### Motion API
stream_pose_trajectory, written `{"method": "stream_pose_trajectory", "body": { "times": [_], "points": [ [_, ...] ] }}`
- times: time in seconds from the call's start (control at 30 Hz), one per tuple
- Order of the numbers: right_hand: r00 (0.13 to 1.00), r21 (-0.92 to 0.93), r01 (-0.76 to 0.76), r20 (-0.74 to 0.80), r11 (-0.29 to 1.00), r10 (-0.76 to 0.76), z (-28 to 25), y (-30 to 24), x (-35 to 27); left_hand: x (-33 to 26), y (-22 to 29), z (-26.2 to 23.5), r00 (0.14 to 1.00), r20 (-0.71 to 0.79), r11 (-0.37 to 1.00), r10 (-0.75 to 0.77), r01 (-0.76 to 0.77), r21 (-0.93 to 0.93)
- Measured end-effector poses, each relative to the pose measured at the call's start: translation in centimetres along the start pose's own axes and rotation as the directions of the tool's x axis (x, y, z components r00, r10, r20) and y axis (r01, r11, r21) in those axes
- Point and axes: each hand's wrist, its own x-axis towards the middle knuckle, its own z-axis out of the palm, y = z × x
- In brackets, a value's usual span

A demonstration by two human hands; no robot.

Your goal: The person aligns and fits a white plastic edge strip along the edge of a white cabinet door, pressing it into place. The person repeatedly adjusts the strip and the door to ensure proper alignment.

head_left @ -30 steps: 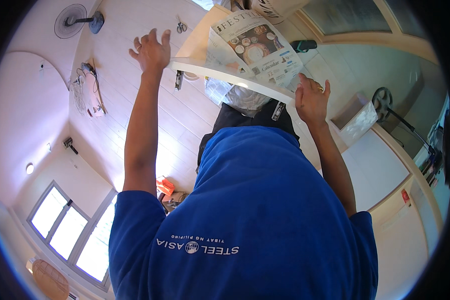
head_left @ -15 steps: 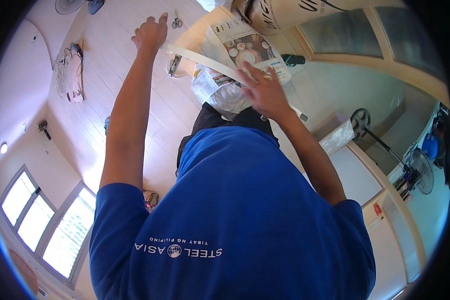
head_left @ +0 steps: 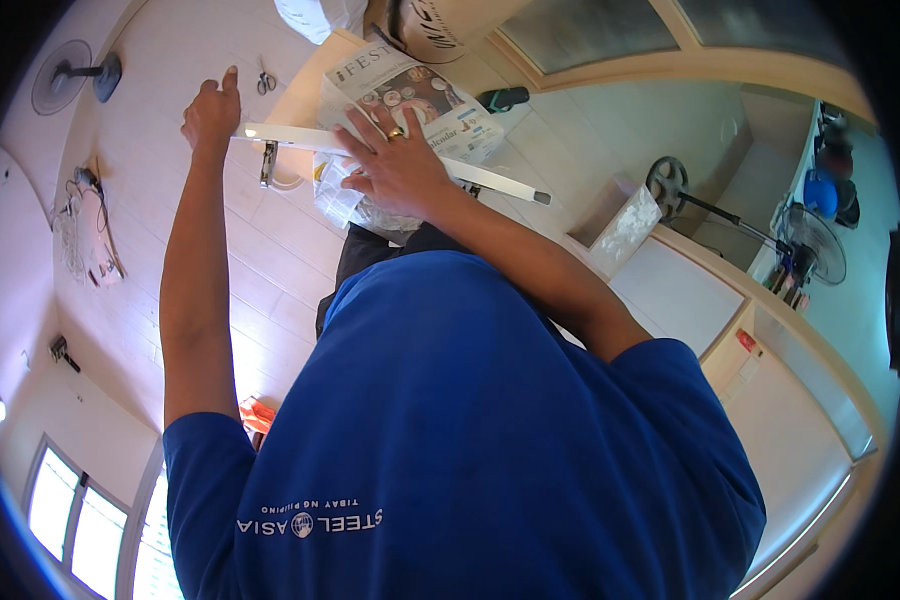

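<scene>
A long white bar (head_left: 495, 180) with a grey end lies slantwise in front of me, across newspaper and clear plastic. Metal fittings stick out beneath it, one a shiny hinge-like piece (head_left: 268, 163) near its left end. My right hand (head_left: 402, 165), a ring on one finger, rests on the middle of the bar with fingers spread. Just beyond the bar's left end is my left hand (head_left: 211, 115), fingers curled and thumb sticking out; what lies inside them is hidden. Under the bar's far side is a printed newspaper (head_left: 405, 95) on a pale wooden board (head_left: 308, 90).
Scissors (head_left: 262, 80) lie on the tiled floor beyond my left hand. A dark green and black tool (head_left: 502, 99) sits right of the newspaper. Brown paper sacking (head_left: 440, 30) is at the far side. A standing fan (head_left: 810, 245) leans at right, beside a wood-edged cabinet (head_left: 685, 290).
My view has shifted, so the bar and hands appear further left. My right hand, blurred before, now lies flat over the bar. My left hand stays near the bar's left end.
</scene>
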Motion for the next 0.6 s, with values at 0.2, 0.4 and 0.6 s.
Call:
{"method": "stream_pose_trajectory", "body": {
  "times": [0.2, 0.4, 0.6],
  "points": [
    [0.977, 0.05, -0.211, -0.023, 0.976, 0.212, -0.3, 5.2, -6.5, 0.1, -1.0, 0.1, 1.0, -0.005, 1.0, 0.001, -0.002, -0.029],
    [0.939, -0.014, -0.344, 0.001, 0.939, 0.344, -1.0, 9.2, -12.8, 0.0, -0.8, -0.4, 1.0, -0.003, 1.0, 0.02, -0.02, -0.023],
    [0.968, -0.071, -0.245, 0.034, 0.967, 0.248, -2.2, 10.4, -17.5, 0.3, -2.0, 0.6, 0.999, -0.023, 0.999, 0.031, -0.031, -0.004]
  ]
}}
